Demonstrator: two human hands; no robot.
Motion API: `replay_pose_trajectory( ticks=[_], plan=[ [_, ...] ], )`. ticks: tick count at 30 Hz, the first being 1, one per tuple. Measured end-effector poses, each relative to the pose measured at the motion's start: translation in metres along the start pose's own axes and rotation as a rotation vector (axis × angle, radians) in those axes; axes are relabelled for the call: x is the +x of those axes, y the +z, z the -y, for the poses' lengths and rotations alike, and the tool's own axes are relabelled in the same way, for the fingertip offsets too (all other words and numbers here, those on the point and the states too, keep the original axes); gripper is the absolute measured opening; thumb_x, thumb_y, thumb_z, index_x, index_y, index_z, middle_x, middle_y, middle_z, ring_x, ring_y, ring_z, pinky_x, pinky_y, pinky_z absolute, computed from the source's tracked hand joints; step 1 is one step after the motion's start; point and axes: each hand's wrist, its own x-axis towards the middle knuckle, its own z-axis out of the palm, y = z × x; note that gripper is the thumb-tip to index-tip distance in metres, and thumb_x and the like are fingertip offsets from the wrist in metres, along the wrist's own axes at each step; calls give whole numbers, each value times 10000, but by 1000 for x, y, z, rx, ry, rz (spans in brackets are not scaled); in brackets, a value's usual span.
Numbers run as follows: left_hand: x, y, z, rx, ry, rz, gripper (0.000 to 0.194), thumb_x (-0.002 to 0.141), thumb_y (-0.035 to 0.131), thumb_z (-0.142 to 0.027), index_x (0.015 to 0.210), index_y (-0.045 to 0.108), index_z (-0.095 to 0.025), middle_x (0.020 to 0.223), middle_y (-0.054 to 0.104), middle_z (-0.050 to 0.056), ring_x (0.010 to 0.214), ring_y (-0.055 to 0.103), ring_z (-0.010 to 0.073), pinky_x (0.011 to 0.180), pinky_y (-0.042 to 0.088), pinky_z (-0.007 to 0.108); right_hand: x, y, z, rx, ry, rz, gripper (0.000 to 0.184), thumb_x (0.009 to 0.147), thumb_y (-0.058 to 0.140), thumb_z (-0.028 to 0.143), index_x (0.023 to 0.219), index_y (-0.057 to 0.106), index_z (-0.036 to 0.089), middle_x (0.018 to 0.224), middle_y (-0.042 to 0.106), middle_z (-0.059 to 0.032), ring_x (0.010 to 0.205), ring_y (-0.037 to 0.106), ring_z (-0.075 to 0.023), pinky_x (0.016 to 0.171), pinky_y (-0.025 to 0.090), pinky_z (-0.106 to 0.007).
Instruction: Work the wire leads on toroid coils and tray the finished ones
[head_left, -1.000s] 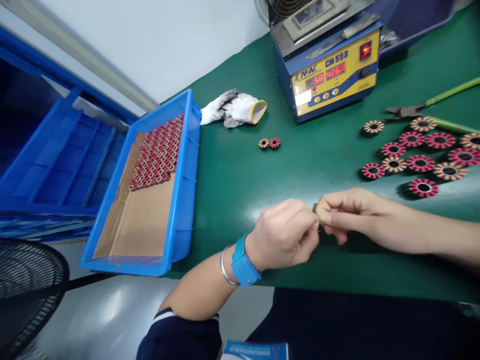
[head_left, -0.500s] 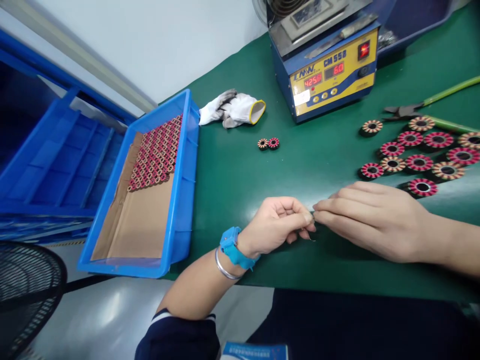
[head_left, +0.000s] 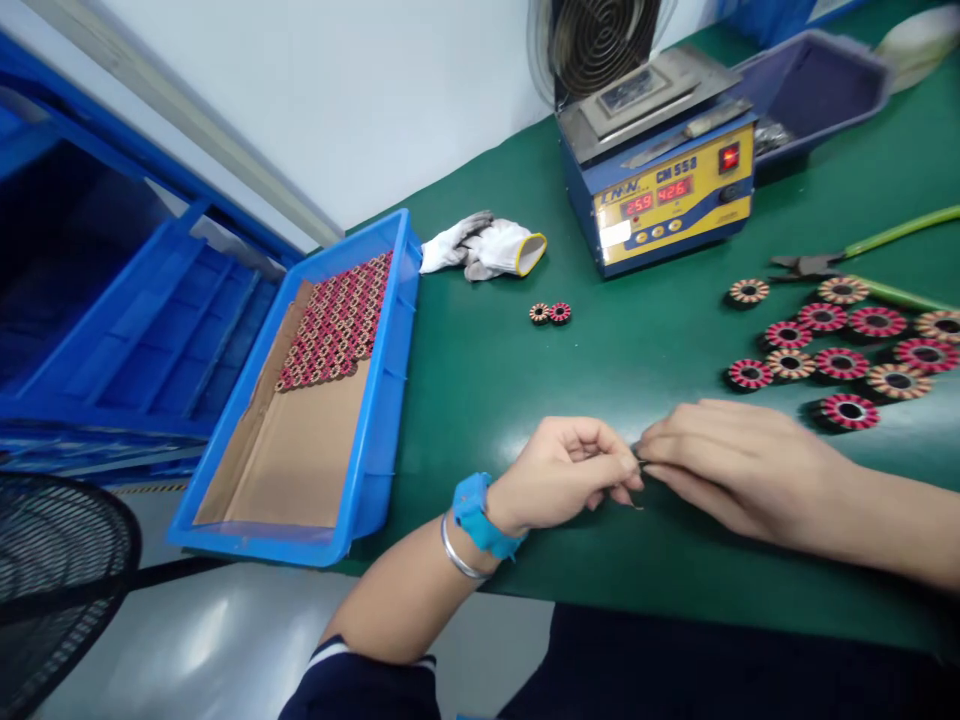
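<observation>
There's a tiny dark part (head_left: 637, 462) pinched right where the left hand's (head_left: 566, 478) fingertips meet the right hand's (head_left: 731, 465), mostly hidden, so I can't really tell what it is. A thin bit of wire (head_left: 636, 505) pokes out just under the left fingers, curling down near the green mat. Both hands are low over the mat, fingertips basically touching around it.

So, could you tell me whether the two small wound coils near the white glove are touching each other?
Touching: the head view shows the two small coils side by side, no gap.
</observation>
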Motion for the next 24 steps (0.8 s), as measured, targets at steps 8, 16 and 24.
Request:
replay_pose_trajectory(
  ticks=[8, 16, 24],
  plan=[
    [-8, 7, 1, 480, 453, -160, 167, 875, 622, -253, 737, 615, -161, 697, 651, 57, 596, 533, 118, 573, 432, 253, 12, 2, 12, 399, 362, 180, 281, 1029, 381, 202, 783, 517, 195, 683, 649, -22, 608, 612, -153, 588, 447, -284],
    [-3, 4, -1, 62, -37, -40, 294, 846, 692, -388, 716, 571, -154, 660, 633, 44, 514, 504, 95, 470, 365, 199, 8, -4, 8, 53, 68, 116, 254, 1009, 420, 207, 842, 609, 181, 824, 666, -86, 713, 528, -192, 677, 386, -354],
    [-10, 12, 1, 695, 681, -241, 131, 874, 645, -209, 748, 659, -182, 712, 663, 52, 620, 535, 136, 603, 435, 270, 14, -1, 17, 205, 295, 177, 295, 1062, 352, 163, 823, 523, 191, 634, 641, 25, 553, 583, -119, 569, 433, -247]
  ],
)
